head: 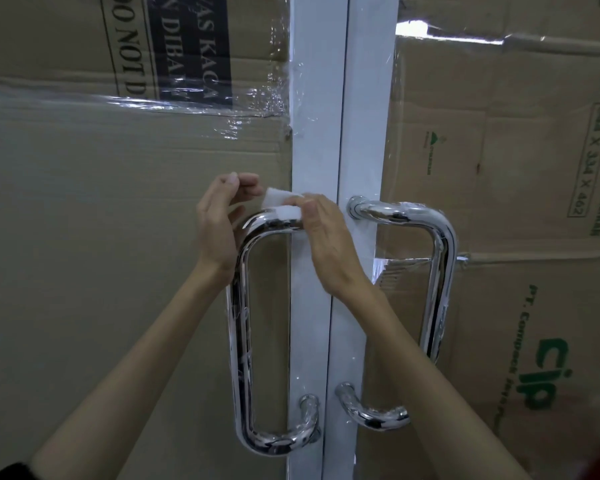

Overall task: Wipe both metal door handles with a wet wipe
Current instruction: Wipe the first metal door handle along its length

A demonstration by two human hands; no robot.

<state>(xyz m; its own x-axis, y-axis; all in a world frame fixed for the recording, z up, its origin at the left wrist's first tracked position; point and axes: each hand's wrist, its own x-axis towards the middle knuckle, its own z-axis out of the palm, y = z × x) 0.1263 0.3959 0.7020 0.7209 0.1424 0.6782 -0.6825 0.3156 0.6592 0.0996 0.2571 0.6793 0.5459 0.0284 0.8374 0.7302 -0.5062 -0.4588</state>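
Both my hands, left hand (222, 216) and right hand (326, 237), pinch the wet wipe (281, 204) on top of the left handle (243, 306); I think I'm just starting, and the right handle (440, 271) is not wiped yet.

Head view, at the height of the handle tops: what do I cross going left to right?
Left door's cardboard → left hand → wet wipe on the left door handle → right hand → white door frame → right door handle → right door's cardboard.

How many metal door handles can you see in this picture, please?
2. The left handle is on the left door, its top bend under the wet wipe held by both hands. The right handle is on the right door, untouched. None seem hidden.
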